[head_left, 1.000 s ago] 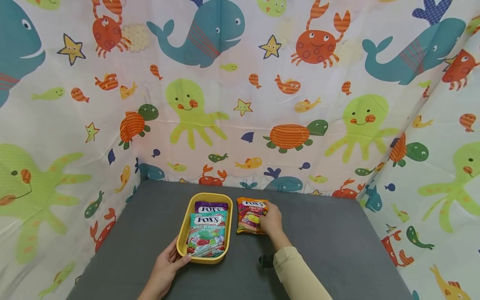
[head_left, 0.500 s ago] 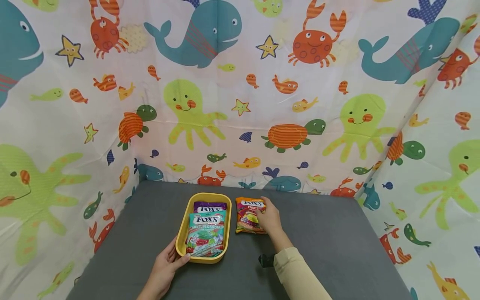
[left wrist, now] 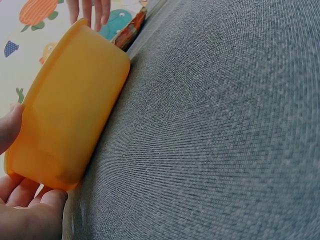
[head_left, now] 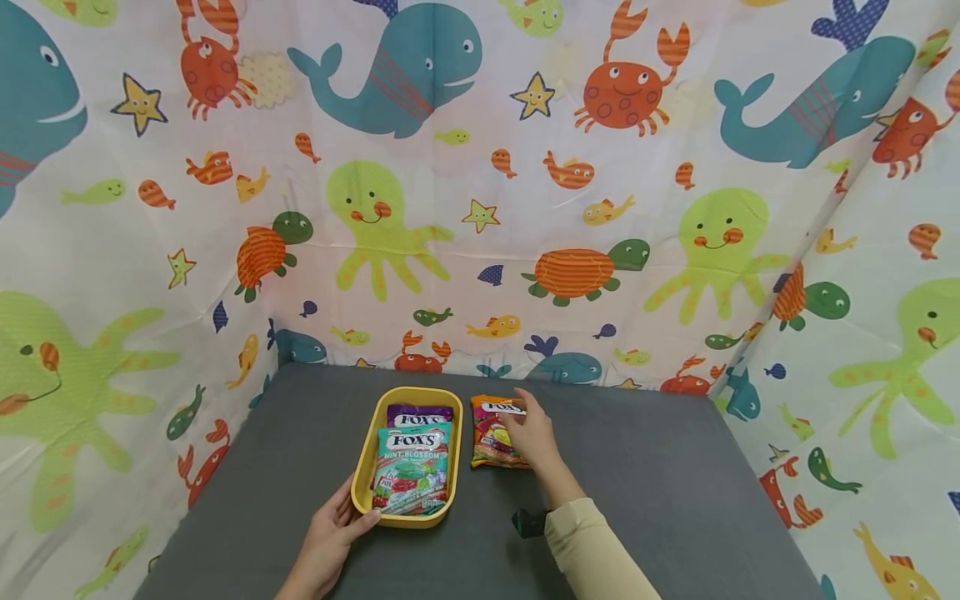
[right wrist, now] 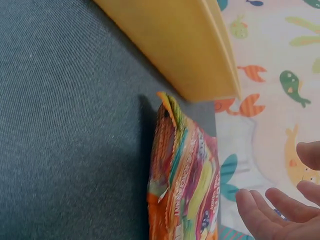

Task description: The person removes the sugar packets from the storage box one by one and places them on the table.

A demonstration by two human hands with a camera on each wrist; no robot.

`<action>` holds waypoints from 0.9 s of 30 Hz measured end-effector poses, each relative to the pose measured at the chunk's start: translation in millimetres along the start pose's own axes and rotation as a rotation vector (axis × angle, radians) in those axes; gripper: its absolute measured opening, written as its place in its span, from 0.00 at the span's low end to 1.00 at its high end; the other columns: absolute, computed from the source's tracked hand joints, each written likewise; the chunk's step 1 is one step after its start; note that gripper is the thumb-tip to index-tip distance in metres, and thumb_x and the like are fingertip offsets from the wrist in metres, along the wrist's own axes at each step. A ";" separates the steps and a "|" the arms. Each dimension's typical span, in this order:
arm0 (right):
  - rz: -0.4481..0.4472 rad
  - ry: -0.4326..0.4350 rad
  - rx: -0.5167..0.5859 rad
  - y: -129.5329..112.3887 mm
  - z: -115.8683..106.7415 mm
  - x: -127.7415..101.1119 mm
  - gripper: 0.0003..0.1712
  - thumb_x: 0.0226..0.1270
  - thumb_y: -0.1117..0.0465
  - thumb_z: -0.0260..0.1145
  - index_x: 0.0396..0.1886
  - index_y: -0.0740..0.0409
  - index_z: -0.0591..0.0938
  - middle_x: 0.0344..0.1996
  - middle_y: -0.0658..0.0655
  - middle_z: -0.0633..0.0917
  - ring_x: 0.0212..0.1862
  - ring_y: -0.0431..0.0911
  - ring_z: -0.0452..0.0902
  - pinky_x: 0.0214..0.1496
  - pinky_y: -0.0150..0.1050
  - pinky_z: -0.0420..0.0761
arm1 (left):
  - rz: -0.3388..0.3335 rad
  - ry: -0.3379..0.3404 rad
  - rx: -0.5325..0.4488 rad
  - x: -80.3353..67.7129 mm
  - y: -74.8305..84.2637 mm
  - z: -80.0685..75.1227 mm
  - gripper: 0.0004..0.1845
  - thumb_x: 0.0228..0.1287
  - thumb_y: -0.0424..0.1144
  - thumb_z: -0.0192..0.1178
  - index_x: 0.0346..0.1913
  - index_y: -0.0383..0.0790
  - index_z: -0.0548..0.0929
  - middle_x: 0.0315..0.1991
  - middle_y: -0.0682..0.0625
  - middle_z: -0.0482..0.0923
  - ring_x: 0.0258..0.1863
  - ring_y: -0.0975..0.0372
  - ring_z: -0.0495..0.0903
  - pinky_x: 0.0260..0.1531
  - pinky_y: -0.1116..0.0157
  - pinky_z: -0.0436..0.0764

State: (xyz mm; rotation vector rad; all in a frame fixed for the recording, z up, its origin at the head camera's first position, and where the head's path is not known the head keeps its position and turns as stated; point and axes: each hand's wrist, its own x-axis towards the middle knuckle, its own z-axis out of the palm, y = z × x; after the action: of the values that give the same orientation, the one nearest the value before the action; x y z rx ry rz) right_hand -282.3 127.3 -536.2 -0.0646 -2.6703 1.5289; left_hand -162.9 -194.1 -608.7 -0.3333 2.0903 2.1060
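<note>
My left hand (head_left: 324, 537) grips the near left corner of a yellow plastic tray (left wrist: 70, 105), thumb at the rim and fingers round the outer wall. Inside the tray lies a teal Fox's Mint Blossom candy bag (head_left: 412, 471), overlapping a purple Fox's candy bag (head_left: 420, 412). An orange Fox's Fruits candy bag (right wrist: 192, 185) lies on the table just right of the tray. Over that bag's right side my right hand (head_left: 534, 433) hovers with fingers spread. In the right wrist view, its fingers (right wrist: 265, 215) are apart from the bag and hold nothing.
A dark grey cloth (head_left: 637, 492) covers the table. Behind it and on both sides hangs a white curtain (head_left: 450, 333) printed with sea animals. A small black object (head_left: 529, 523) is at the right sleeve's cuff.
My right hand has loosened from the orange candy bag and risen slightly, its fingers spreading. The bag stays in place, as do the tray and my left hand.
</note>
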 end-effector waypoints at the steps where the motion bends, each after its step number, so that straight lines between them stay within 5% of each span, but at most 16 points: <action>1: -0.007 -0.002 0.007 -1.4 0.0 -1.0 0.33 0.74 0.59 0.64 0.76 0.55 0.66 0.67 0.67 0.76 0.61 0.61 0.78 0.57 0.55 0.85 | 0.000 0.001 -0.001 -0.1 -0.4 0.0 0.52 0.64 0.41 0.71 0.81 0.38 0.49 0.81 0.38 0.48 0.79 0.46 0.52 0.67 0.59 0.74; 14: -0.034 -0.038 0.093 -26.3 8.9 -13.1 0.36 0.73 0.58 0.65 0.77 0.51 0.64 0.67 0.64 0.76 0.60 0.58 0.80 0.47 0.46 0.89 | 0.003 -0.006 -0.024 -0.1 -0.6 -0.2 0.51 0.64 0.40 0.71 0.82 0.38 0.49 0.81 0.38 0.48 0.79 0.46 0.52 0.63 0.64 0.77; 27: -0.038 -0.044 0.179 -39.5 19.9 -15.0 0.35 0.74 0.58 0.65 0.77 0.53 0.65 0.65 0.64 0.78 0.57 0.56 0.82 0.49 0.47 0.89 | 0.007 -0.009 -0.026 0.6 -2.6 -1.8 0.51 0.64 0.40 0.71 0.81 0.38 0.50 0.81 0.38 0.49 0.79 0.45 0.53 0.63 0.64 0.78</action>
State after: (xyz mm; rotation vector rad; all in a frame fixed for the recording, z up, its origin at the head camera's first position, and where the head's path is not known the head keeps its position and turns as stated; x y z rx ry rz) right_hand -269.0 89.2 -512.7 0.0286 -2.5379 1.7688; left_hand -162.7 -195.9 -611.4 -0.3199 2.0636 2.1363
